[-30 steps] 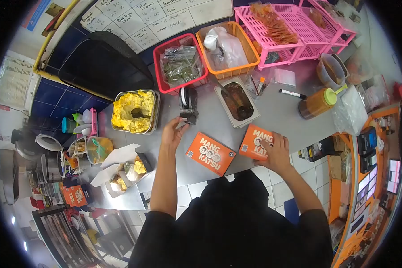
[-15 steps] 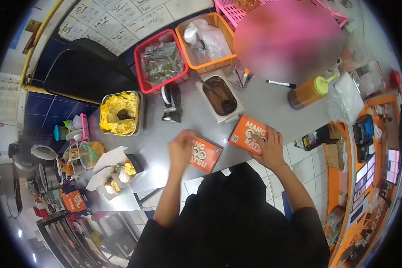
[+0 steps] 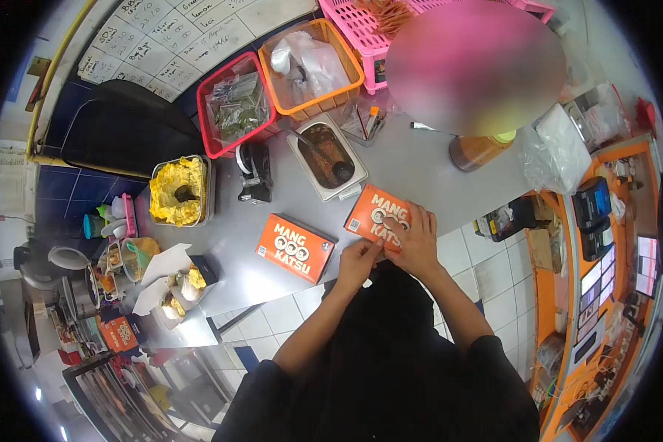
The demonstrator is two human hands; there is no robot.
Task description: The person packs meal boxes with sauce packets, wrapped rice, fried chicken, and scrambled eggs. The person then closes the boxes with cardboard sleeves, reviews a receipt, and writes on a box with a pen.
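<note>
Both hands point(image 3: 356, 267) point(image 3: 415, 239) touch an orange box point(image 3: 370, 211) near the table edge point(image 3: 453, 221).

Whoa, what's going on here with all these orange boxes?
A person in black has both hands at an orange box: the right hand lies over its top, the left hand is at its near edge. A second orange box sits closed on the grey counter. Farther left, an open box has food inside.
</note>
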